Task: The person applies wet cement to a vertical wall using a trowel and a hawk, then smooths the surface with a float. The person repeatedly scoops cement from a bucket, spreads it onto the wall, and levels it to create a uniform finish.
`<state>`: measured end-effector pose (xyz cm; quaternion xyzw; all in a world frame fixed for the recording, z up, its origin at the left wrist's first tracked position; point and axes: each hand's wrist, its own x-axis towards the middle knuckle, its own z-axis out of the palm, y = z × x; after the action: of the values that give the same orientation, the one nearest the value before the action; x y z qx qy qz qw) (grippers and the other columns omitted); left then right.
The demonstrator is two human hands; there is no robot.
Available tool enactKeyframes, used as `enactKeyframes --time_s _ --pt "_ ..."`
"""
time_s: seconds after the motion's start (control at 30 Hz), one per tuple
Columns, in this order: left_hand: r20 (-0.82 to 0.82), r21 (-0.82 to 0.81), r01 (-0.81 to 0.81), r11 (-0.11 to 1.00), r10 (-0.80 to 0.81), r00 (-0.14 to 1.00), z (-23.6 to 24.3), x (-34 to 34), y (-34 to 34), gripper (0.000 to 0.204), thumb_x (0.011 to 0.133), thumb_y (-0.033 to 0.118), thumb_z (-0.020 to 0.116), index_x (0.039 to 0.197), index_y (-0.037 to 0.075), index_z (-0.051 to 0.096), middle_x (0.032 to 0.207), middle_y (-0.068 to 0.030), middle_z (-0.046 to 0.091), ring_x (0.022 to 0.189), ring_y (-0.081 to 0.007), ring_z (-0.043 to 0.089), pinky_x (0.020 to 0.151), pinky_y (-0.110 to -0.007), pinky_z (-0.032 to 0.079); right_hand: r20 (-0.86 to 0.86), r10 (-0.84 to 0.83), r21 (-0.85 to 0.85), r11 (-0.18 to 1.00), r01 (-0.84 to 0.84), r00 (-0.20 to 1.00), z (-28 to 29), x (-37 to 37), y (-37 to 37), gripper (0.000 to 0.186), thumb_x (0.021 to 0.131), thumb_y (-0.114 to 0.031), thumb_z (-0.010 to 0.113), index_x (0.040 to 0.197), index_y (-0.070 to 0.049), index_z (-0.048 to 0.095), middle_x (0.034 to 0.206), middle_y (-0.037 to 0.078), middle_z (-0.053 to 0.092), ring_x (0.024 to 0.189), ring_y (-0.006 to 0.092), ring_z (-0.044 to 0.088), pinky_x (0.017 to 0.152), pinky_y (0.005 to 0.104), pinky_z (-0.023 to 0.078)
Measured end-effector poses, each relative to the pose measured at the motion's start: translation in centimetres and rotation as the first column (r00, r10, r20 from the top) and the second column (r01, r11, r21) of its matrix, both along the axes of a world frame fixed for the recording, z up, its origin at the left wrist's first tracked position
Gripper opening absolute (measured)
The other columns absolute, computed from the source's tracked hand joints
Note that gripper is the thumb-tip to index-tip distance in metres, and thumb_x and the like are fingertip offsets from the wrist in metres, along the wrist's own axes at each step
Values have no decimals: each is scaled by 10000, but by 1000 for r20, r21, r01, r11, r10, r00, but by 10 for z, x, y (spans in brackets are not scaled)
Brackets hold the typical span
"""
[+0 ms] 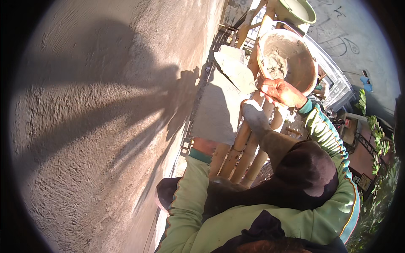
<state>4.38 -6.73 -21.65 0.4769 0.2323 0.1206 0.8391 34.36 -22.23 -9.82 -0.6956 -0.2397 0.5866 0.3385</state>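
A flat grey mortar board point(217, 109) lies along the foot of the wall, and my left hand point(205, 146) reaches under its near edge. The left fingers are hidden beneath it; the hand appears to hold it from below. My right hand point(283, 92) is closed, thumb and fingers drawn together, at the near end of a pale, mortar-smeared trowel point(237, 72). The trowel's blade lies over the far part of the board; its handle is hidden by the hand. Just beyond the right hand stands a bucket point(313, 63) with wet grey mortar point(276, 63) inside.
A rough plastered wall point(93, 168) fills the left side, with my shadow across it. Bamboo poles point(236, 156) form the platform under my bent leg and foot point(255, 116). A green bucket point(310, 17) stands at the far end. Leafy plants point(379, 147) grow at right.
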Motion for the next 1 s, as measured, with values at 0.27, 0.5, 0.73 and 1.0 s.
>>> enactKeyframes --time_s 0.27,0.5,0.73,1.0 --pt "56 -379 -150 913 185 981 19 19 23 300 1097 260 463 1317 82 562 1211 -84 626 1069 -222 629 876 -364 563 96 59 -60 997 -53 994 -14 1 -46 412 1079 -453 538 970 -74 657 643 -15 552 553 87 528 537 274 456" --pt "-69 163 35 986 -24 997 17 24 18 301 1042 248 545 1280 69 595 1140 -67 643 972 -157 634 694 -320 557 608 -237 379 925 -14 758 -22 -34 -35 333 1016 -245 662 1242 -6 612 1004 92 623 945 218 626 876 364 507" --pt "-162 779 134 612 -9 987 31 25 3 333 861 -12 703 1188 40 665 1032 -50 701 897 -156 654 683 -320 551 841 -260 462 801 -381 474 -10 -34 -12 489 821 -42 800 1269 -36 603 1110 160 585 964 318 624 825 408 535" --pt "95 938 -55 342 -101 990 73 26 -12 352 949 112 634 1294 48 605 1088 -63 660 959 -183 638 725 -327 549 840 -275 449 836 -316 468 -44 -45 6 505 828 -32 791 1301 -41 615 1168 149 568 914 322 643 787 393 546"
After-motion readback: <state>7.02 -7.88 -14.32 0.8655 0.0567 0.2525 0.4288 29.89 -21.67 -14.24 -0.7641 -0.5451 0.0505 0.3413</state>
